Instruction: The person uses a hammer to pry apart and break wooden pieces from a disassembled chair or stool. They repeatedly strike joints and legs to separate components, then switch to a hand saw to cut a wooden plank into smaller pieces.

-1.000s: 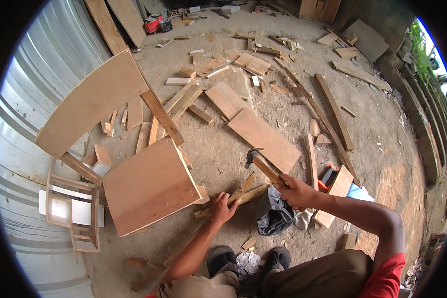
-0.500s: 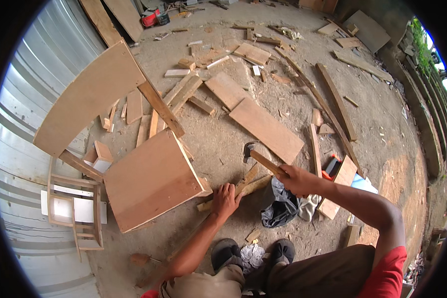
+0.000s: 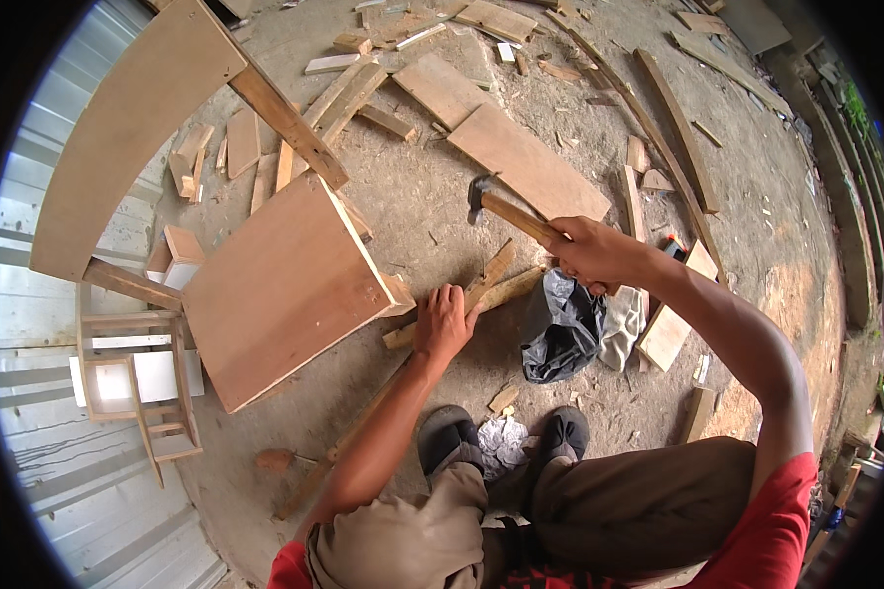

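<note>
My right hand [image 3: 599,255] grips the wooden handle of a claw hammer [image 3: 523,217], its dark metal head raised to the left, apart from the wood below. My left hand [image 3: 444,322] is closed round a long wooden strip [image 3: 491,272], whose far end sticks out past my fingers. The strip runs back under my left forearm towards the lower left. It lies across a second, rougher wooden piece [image 3: 513,288] on the ground. No nail can be made out at my left hand.
Left stands a wooden chair with a broad seat [image 3: 283,294] and curved backrest [image 3: 133,128]. A small wooden frame [image 3: 182,393] leans by the metal wall. Ahead lie plywood boards [image 3: 530,162] and long battens [image 3: 680,133]. A black plastic bag [image 3: 563,334] sits right, a screwdriver [image 3: 277,459] lower left.
My view has tilted downward, so the scene sits higher in the picture. The hammer has risen a little relative to my left hand, which stays on the strip.
</note>
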`<act>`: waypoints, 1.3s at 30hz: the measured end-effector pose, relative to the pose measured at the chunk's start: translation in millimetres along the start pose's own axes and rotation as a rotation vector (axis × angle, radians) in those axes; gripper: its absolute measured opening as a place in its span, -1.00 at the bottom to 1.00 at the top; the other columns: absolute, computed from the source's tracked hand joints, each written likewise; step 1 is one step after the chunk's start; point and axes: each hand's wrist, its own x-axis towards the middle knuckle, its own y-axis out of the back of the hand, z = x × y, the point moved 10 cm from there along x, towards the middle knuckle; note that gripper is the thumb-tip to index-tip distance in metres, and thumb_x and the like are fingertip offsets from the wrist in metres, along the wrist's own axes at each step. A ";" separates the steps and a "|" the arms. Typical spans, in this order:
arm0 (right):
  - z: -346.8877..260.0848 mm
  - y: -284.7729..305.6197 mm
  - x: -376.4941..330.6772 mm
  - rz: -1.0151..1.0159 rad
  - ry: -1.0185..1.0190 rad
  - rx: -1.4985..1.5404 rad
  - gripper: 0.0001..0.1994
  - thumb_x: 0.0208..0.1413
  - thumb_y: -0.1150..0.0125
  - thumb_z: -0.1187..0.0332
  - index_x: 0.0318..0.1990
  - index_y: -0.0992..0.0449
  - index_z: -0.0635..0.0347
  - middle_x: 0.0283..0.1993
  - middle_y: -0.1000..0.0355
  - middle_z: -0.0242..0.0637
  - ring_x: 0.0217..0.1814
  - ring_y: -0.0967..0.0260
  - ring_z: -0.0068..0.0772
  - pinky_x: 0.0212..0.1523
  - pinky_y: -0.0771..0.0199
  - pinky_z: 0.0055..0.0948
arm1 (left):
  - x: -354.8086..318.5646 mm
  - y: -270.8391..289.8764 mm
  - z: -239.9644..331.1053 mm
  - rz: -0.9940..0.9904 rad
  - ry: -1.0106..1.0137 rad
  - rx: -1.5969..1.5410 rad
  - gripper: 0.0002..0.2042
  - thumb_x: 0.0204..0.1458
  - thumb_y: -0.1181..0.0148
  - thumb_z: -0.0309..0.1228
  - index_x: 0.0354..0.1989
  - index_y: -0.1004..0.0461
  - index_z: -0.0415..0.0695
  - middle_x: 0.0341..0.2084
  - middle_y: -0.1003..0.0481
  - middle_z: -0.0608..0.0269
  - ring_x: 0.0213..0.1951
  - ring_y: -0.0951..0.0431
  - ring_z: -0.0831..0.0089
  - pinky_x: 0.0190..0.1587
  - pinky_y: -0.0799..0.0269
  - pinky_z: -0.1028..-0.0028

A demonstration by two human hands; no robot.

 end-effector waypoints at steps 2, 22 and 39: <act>-0.1 -5.8 4.2 0.022 0.038 -0.004 -0.64 0.36 0.10 0.11 -0.01 -0.39 0.26 -0.51 -0.33 -0.36 -0.67 -0.33 -0.51 -0.73 -0.36 -0.39 | -1.3 1.4 0.9 0.022 -0.008 -0.007 -0.64 0.19 -0.15 -0.07 -0.26 -0.32 -0.15 -0.33 -0.40 0.08 -0.19 -0.46 0.10 -0.15 -0.38 0.12; -3.2 -2.1 1.9 -0.058 0.072 -0.181 -0.67 0.42 0.16 0.13 -0.13 -0.34 0.24 -0.59 -0.31 -0.36 -0.75 -0.30 -0.50 -0.81 -0.29 -0.42 | -3.0 2.5 -0.1 0.043 -0.016 0.004 -0.64 0.17 -0.19 -0.09 -0.27 -0.31 -0.16 -0.30 -0.40 0.07 -0.18 -0.47 0.07 -0.16 -0.39 0.09; 68.1 -23.0 -18.7 0.374 0.212 0.031 -0.50 0.38 0.07 -0.10 -0.16 -0.32 0.28 -0.52 -0.38 -0.11 -0.52 -0.39 -0.25 -0.47 -0.35 -0.17 | -0.8 1.4 2.7 0.005 0.023 -0.004 -0.63 0.19 -0.14 -0.05 -0.27 -0.33 -0.15 -0.31 -0.41 0.07 -0.17 -0.47 0.09 -0.13 -0.38 0.08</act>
